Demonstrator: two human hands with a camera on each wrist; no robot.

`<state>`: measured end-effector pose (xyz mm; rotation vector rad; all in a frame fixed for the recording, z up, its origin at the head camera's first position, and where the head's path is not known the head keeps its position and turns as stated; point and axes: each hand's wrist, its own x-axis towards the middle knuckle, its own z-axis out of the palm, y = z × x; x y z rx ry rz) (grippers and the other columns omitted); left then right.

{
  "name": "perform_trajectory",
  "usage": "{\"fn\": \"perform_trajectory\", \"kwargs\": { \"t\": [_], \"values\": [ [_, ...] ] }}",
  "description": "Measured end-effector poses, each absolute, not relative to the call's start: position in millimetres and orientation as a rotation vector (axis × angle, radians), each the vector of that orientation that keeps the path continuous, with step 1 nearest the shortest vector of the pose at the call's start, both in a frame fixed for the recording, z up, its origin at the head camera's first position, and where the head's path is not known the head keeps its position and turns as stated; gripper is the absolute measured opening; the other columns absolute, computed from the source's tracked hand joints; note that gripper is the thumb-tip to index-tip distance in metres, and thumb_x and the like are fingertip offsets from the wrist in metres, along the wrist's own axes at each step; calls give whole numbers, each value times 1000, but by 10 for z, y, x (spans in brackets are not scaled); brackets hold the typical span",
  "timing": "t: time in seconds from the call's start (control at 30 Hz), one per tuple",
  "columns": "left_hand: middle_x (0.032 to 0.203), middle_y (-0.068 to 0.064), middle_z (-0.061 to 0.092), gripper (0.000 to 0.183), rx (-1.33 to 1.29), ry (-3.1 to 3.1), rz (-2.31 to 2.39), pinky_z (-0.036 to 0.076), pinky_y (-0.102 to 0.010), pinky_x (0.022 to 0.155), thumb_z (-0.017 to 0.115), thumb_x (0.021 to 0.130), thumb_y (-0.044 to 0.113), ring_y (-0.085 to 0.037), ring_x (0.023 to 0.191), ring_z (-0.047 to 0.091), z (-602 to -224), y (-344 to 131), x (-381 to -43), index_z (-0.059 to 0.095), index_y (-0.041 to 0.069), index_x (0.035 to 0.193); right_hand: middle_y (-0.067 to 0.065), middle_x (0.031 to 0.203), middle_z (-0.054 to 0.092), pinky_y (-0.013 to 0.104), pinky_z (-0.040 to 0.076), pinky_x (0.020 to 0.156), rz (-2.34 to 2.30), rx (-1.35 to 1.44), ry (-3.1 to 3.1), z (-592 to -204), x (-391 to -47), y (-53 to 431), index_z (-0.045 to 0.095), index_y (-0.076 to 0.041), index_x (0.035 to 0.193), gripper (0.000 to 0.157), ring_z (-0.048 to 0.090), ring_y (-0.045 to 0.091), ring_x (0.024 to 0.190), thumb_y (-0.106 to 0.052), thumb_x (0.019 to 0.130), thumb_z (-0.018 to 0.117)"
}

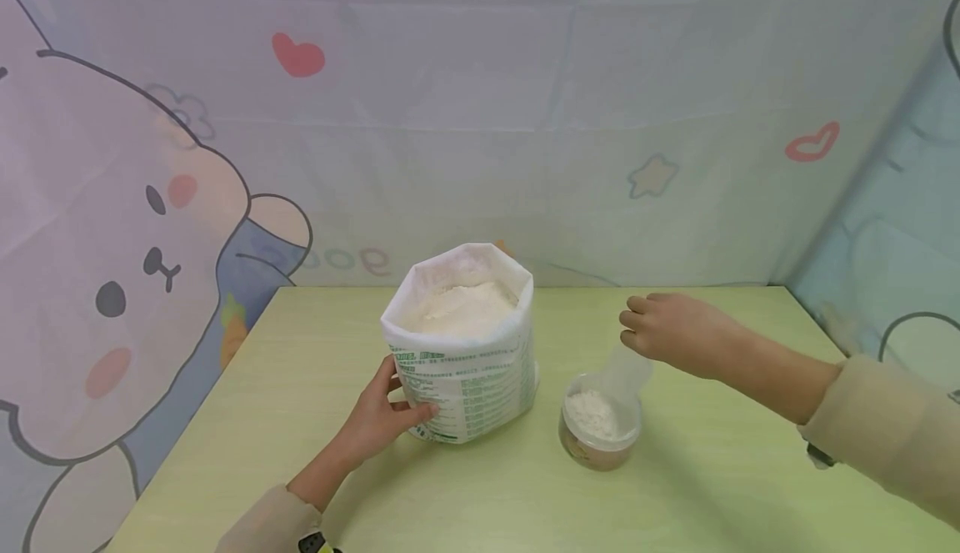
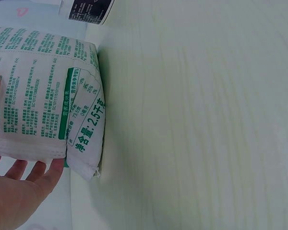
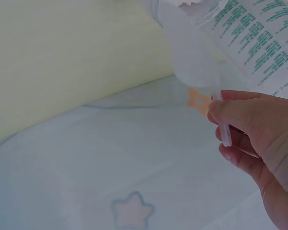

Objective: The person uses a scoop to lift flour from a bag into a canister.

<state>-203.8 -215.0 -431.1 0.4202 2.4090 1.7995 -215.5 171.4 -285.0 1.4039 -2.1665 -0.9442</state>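
A white bag of flour (image 1: 480, 390) with green print stands on the table, its top edge folded open around the pale flour (image 1: 472, 307). My left hand (image 1: 375, 415) grips the bag's lower left side, thumb on the front and fingers round the side. To the right sits a small clear jar (image 1: 600, 453) holding white powder (image 1: 592, 415). Above it my right hand (image 1: 675, 334) pinches the handle of a translucent white scoop (image 3: 194, 57). The scoop is tilted, with its bowl overlapping the jar's mouth in the head view.
Both things stand on a light green-yellow table (image 1: 300, 353). Behind it hangs a cloth backdrop (image 1: 465, 119) with hearts, stars and a cartoon bear (image 1: 150, 269). Another cloth panel (image 1: 900, 228) closes off the right side.
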Motion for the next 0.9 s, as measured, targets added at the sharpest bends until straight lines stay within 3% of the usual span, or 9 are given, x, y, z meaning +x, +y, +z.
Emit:
{"fn": "perform_trajectory", "kwargs": {
  "t": [0.43, 0.9],
  "values": [
    [125, 1, 45, 74, 393, 2417, 1790, 52, -37, 85, 76, 76, 16, -27, 115, 47, -4310, -2147, -2040, 32, 32, 133, 1, 82, 55, 23, 46, 64, -1020, 1455, -2056, -2865, -2111, 1653, 61, -10, 82, 33, 47, 16, 74, -11, 60, 85],
    [125, 1, 45, 74, 389, 2405, 1798, 52, -37, 85, 77, 76, 17, -27, 115, 46, -4298, -2143, -2026, 31, 31, 133, 1, 77, 52, 22, 42, 61, -1016, 1423, -2040, -2914, -2099, 1606, 64, -11, 72, 25, 41, 16, 70, -13, 61, 85]
  ]
}}
